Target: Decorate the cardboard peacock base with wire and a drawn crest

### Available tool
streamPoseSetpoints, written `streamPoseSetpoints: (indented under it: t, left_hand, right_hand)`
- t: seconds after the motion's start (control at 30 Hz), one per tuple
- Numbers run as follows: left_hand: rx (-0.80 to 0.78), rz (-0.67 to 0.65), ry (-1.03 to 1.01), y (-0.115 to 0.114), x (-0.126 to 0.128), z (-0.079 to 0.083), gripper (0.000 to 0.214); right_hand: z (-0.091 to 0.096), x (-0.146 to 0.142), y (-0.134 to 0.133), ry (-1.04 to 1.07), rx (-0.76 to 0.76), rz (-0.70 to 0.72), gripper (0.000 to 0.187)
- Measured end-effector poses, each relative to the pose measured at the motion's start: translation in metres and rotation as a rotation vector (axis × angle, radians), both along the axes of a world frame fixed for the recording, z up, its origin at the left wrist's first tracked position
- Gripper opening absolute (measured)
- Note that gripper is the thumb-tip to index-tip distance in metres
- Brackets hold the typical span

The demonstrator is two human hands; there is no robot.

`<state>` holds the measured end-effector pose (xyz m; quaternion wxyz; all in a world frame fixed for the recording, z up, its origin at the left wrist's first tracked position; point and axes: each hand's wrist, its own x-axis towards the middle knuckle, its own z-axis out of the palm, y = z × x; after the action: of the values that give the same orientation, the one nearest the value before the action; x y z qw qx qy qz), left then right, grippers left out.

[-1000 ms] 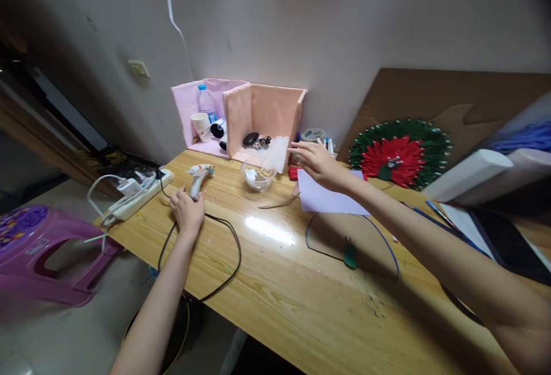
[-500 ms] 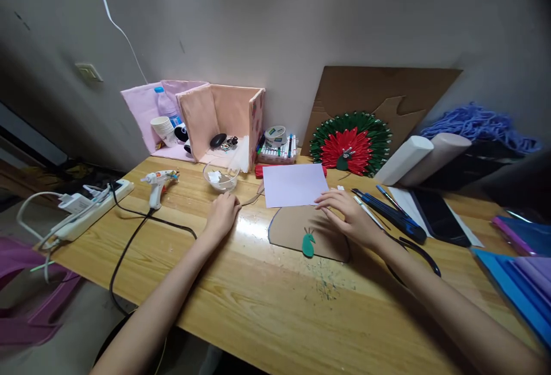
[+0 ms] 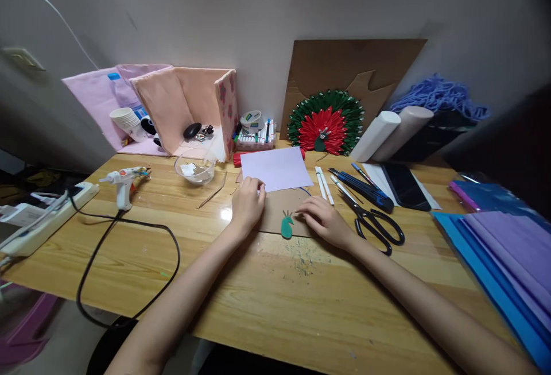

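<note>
Work's centred on the cardboard piece point(image 3: 272, 212), flat on the table point(image 3: 258, 306), mid-scene between both hands. Its far part is covered by the lilac sheet point(image 3: 275, 168); a bit of blue edge shows at the far right

Green bird cutout point(image 3: 286, 228) lies by the cardboard's near edge, upright as seen from here, thin crest strips at its top. Can't tell if it's glued or just laid there

Left hand point(image 3: 248, 205): fingers curled, at the cardboard's left end, by the near left corner of the lilac sheet. Can't tell if it grips anything. Right hand point(image 3: 328, 223): half open, fingers loosely bent, over the cardboard's right side, fingertips just right of the cutout, nothing seen in it

Status, my read: early stage. Done: cardboard shaped, bird cut out and placed. Left: visible cardboard carries no petals, unlike the red and green fan point(image 3: 314, 125) at the far side, which looks finished. Lilac sheet looks uncut

Tools are down: glue gun point(image 3: 123, 185) far left, scissors point(image 3: 367, 214) right of the right hand, utility knife point(image 3: 359, 188) beyond them. Dark specks point(image 3: 303, 260) scattered near the cardboard
</note>
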<state>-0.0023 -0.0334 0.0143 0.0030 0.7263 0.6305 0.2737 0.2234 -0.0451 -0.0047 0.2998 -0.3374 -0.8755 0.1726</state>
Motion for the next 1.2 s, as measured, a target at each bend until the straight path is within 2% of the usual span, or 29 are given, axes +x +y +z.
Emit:
streamPoseSetpoints:
  t: [0.13,0.37,0.6,1.2]
  left_hand:
    - [-0.037,-0.089,0.027,0.014,0.021,-0.011,0.021]
    - [-0.206,-0.255,-0.045,0.025,0.009,-0.024,0.022]
    - [-0.226,-0.266,-0.061,0.028,0.010,-0.025,0.022]
    - [-0.238,-0.257,-0.032,0.027,0.012,-0.024,0.022]
  right_hand:
    - [-0.002,-0.004,-0.006,-0.104,0.036,-0.026,0.022]
    - [-0.002,-0.008,-0.002,-0.212,-0.004,-0.036,0.031]
    - [-0.002,-0.007,0.000,-0.281,-0.040,-0.021,0.034]
    - [-0.005,-0.007,-0.002,-0.283,-0.024,0.011,0.036]
